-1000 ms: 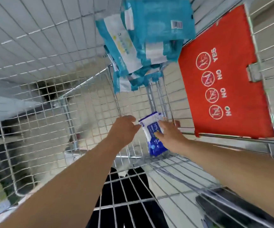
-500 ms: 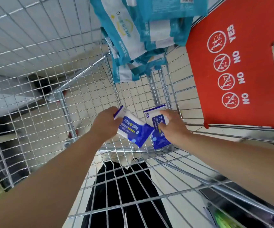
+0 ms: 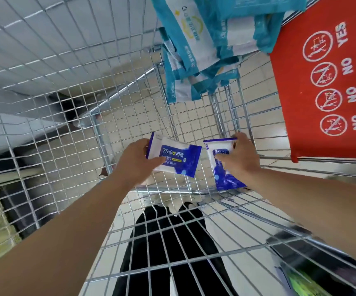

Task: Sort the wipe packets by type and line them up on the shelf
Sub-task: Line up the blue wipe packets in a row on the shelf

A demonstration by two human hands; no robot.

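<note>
I look down into a wire shopping cart. My left hand grips a blue and white alcohol wipe packet marked 75%, held flat above the cart floor. Just to its right, my right hand holds a second blue and white packet standing on end, its lower edge near the cart floor. A heap of teal and white wipe packets lies at the far end of the cart, apart from both hands.
A red child-seat flap with YES and NO pictograms hangs at the right. Wire walls enclose the cart on all sides. My dark trousers show through the mesh below. A green and black item sits at the lower right.
A second ago only my right hand touched a blue packet. My left hand has since picked up another blue packet and lifted it; both hands now hold one each.
</note>
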